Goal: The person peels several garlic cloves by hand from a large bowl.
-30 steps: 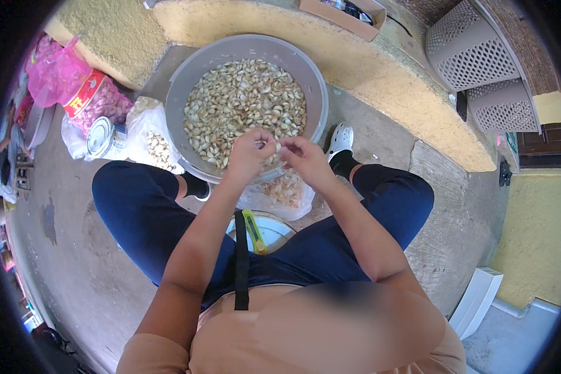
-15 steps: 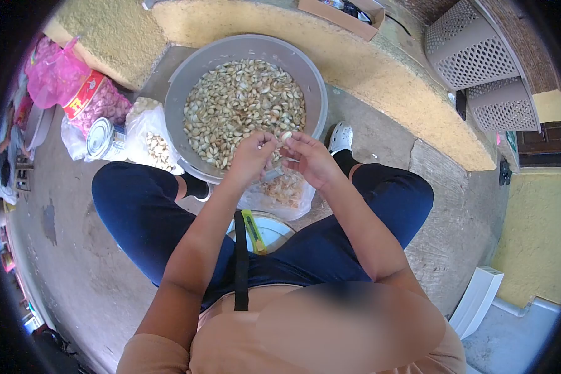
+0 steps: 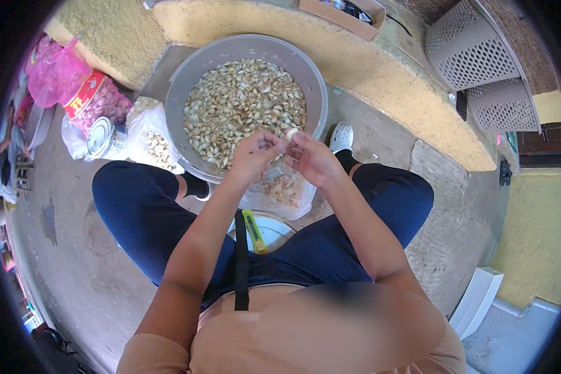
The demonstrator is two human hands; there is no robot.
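Observation:
Over the near rim of a big grey tub (image 3: 321, 103) full of garlic cloves (image 3: 243, 106), both of my hands work close together. My right hand (image 3: 315, 161) pinches a pale garlic clove (image 3: 292, 134) between thumb and fingertips, the other fingers loosely curled. Beside it, my left hand (image 3: 254, 156) has thumb and forefinger pressed together; whatever lies between them is too small to make out. Below the hands, a clear plastic bag (image 3: 302, 209) holds papery garlic skins (image 3: 285, 189).
Left of the tub stand a plastic bag of cloves (image 3: 158, 149), a tin can (image 3: 103, 138) and a pink mesh sack (image 3: 106, 103). A green-yellow cutter (image 3: 254, 230) lies on a pale round lid (image 3: 274, 225) between my legs. A low yellow wall (image 3: 386, 93) curves behind the tub.
My right hand has shifted slightly right with the clove, its fingertips now a bit farther from the left hand's. The left hand stays nearly in place, its pinch turned slightly toward the right hand.

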